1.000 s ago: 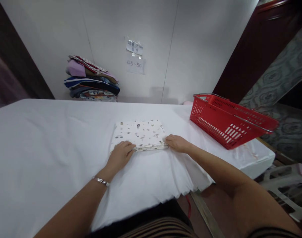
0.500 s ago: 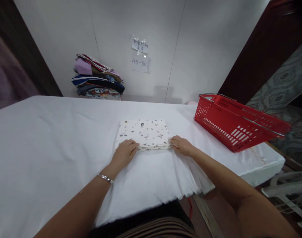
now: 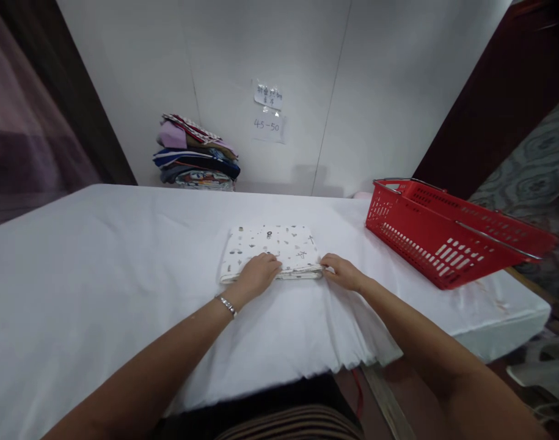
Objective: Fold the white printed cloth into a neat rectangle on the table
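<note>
A folded white cloth (image 3: 292, 241) with a small scattered print lies flat on the white-covered table, its layered front edge towards me. My left hand (image 3: 259, 272), with a silver band on the wrist, rests over the middle of that front edge. Its fingertips are closed on the cloth's upper layers, and the thumb is partly hidden. At the front right corner, my right hand (image 3: 341, 271) pinches the edge between thumb and fingers.
A red plastic basket (image 3: 412, 235) with metal handles stands on the table's right side. Behind the table, a pile of folded fabrics (image 3: 199, 153) sits near the wall. Two paper notes (image 3: 268, 113) are taped there. A white plastic chair (image 3: 542, 373) shows at lower right.
My left hand has slid right along the front edge, from the cloth's left part to its middle. My right hand stays at the right corner. The view has shifted slightly.
</note>
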`<state>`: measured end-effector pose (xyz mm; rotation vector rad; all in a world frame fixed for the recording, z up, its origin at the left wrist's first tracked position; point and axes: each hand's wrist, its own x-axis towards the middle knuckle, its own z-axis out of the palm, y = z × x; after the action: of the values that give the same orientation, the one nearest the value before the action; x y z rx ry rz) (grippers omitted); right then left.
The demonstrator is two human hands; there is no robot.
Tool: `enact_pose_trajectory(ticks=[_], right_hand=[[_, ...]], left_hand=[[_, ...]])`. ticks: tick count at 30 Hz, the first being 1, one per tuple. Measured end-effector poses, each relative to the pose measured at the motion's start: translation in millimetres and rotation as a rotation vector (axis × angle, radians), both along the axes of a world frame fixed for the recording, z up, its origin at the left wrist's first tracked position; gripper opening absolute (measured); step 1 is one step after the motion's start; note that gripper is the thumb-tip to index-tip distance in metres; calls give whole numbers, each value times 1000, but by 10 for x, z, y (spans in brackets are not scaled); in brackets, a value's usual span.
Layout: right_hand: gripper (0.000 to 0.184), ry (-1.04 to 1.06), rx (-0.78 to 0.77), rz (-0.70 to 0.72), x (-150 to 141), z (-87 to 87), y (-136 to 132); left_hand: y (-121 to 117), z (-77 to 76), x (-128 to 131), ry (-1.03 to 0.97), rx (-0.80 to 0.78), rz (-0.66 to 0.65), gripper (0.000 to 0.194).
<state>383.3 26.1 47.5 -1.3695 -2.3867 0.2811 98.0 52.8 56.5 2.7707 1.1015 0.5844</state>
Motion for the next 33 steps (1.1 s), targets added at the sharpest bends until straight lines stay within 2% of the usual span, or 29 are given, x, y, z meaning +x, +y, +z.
enact_pose_trajectory(ticks=[6, 11, 17, 23, 29, 33], right_hand=[[18, 7, 0, -22, -1, -38, -12], [21, -43, 43, -7, -6, -55, -30], [18, -38, 47, -21, 3, -54, -25], [18, -29, 51, -17, 14, -72, 0], [18, -22, 36, -22, 6, -77, -8], [19, -5, 34, -17, 3, -78, -11]], left_hand=[[123, -129, 71, 25, -3, -22, 28], [133, -134, 93, 30, 35, 13, 33], [55, -202, 90, 22, 91, -43, 23], [86, -173, 135, 51, 76, 30, 29], [81, -246, 164, 170, 266, 66, 19], [68, -295, 146, 193, 314, 46, 20]])
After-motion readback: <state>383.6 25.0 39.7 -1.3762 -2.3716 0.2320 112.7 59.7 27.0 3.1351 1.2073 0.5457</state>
